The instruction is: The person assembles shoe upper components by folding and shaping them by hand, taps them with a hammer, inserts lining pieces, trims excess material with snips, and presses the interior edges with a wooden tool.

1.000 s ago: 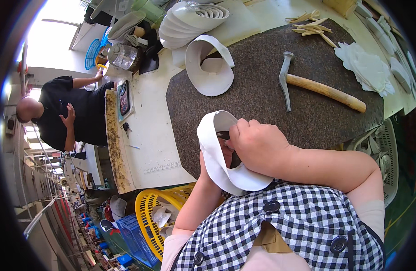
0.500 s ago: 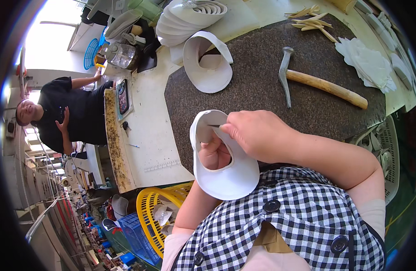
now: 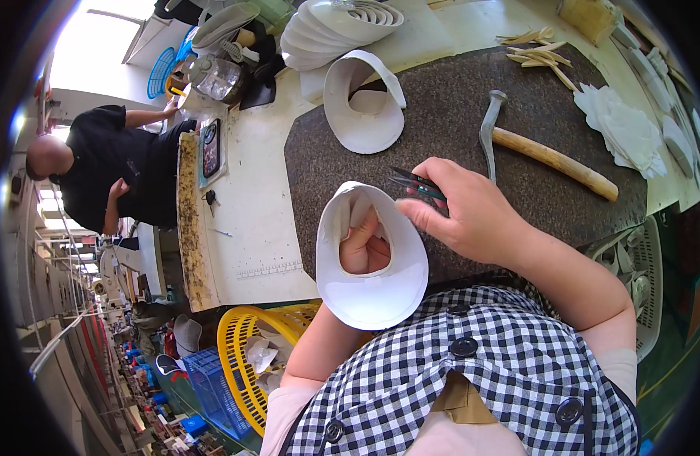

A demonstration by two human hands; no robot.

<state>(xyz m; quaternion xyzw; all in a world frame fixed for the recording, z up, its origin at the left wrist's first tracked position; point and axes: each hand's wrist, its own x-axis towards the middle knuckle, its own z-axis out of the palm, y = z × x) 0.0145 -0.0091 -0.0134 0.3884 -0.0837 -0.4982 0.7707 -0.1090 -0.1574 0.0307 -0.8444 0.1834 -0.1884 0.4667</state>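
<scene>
Left hand (image 3: 363,247) fingers curl inside the white cap brim (image 3: 373,285), holding it; right hand (image 3: 471,209) pinches small scissors (image 3: 417,182) beside the brim, likely trimming its edge.

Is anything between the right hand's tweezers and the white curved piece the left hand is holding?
Nothing visible. The right hand holds the dark tweezers just above the rim of the white curved piece. The left hand is inside the piece, away from the tips.
</scene>
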